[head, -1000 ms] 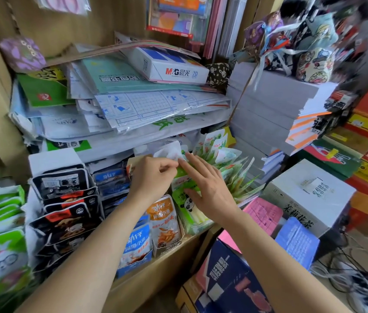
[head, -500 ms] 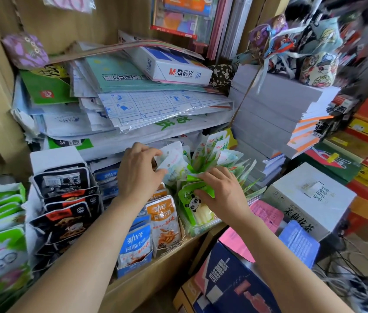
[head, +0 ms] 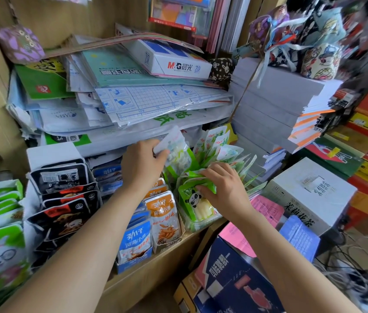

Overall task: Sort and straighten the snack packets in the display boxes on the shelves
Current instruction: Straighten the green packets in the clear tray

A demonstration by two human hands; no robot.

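Green panda-printed packet pinched by right hand fingers; left hand fingers grip a crinkled whitish packet.

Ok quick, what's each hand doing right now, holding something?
Left hand: closed, pinching a white-and-green packet raised above the others.
Right hand: closed, gripping the top of the front panda packet.

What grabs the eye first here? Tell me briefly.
Two bare hands meet at the middle of the shelf: the left hand holds up a pale snack packet, and the right hand grips the green panda packets. Above them, a white M&G box tops a messy stack of papers.
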